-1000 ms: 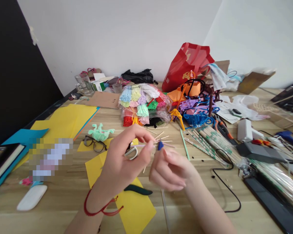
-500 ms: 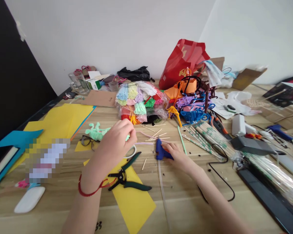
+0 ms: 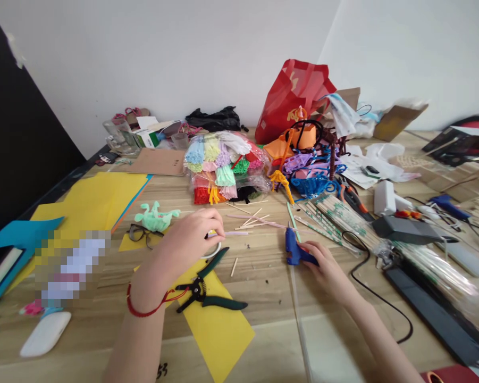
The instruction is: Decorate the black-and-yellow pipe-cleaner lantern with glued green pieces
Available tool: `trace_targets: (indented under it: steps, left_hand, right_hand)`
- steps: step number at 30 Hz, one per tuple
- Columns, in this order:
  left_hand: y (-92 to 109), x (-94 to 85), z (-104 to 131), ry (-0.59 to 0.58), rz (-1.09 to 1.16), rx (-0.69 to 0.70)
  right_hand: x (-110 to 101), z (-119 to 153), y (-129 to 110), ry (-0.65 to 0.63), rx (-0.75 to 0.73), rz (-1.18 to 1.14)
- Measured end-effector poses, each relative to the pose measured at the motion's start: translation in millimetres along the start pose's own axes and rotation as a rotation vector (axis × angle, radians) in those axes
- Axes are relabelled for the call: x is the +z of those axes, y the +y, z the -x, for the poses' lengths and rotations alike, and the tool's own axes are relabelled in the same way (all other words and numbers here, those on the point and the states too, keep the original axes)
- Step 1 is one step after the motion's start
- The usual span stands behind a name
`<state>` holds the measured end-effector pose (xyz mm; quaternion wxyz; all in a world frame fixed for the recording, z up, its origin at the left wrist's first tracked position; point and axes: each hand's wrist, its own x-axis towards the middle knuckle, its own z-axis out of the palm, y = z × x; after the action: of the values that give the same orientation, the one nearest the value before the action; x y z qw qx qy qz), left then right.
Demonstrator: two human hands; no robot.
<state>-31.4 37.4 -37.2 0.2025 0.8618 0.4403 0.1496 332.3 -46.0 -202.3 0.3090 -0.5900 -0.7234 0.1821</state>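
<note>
My right hand [image 3: 322, 263] is closed round the handle of a blue hot glue gun [image 3: 292, 247], its nozzle pointing away from me. A long translucent glue stick [image 3: 299, 314] trails from its back end towards me. My left hand [image 3: 193, 239] is curled with its fingers bent down. Beneath it a white loop [image 3: 214, 252] shows in part, and whatever the fingers pinch is hidden. Left of that hand lies a mint-green fuzzy pipe-cleaner figure [image 3: 155, 217]. Dark-green-handled pliers [image 3: 199, 290] rest spread on a yellow sheet [image 3: 223, 335] in front.
Thin wooden sticks [image 3: 253, 219] lie scattered beyond my hands. Bagged pipe cleaners [image 3: 225, 165] and a red bag [image 3: 291, 101] stand at the back. Glasses [image 3: 137, 234] lie left. Packed sticks [image 3: 343, 218], a dark grey device [image 3: 406, 230] and a black cable [image 3: 367, 284] occupy the right.
My right hand has carried the glue gun to the right, glue stick trailing. My left hand has lowered slightly, uncovering more of the mint-green figure.
</note>
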Motion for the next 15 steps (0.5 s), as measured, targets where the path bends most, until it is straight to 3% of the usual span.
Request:
trace_targets:
  steps: [8, 13, 15]
  left_hand:
    - [8.8, 17.6, -11.2, -0.003, 0.01, 0.021]
    - [21.9, 49.8, -24.9, 0.145, 0.139, 0.077]
    - [27.3, 67.3, -31.7, 0.117, 0.231, 0.114]
  right_hand:
    - [-5.6, 11.3, -22.4, 0.051, -0.03, -0.256]
    - [0.5, 3.2, -33.0, 0.126, -0.025, -0.485]
    - [4.1, -1.7, -38.7, 0.13, -0.005, -0.564]
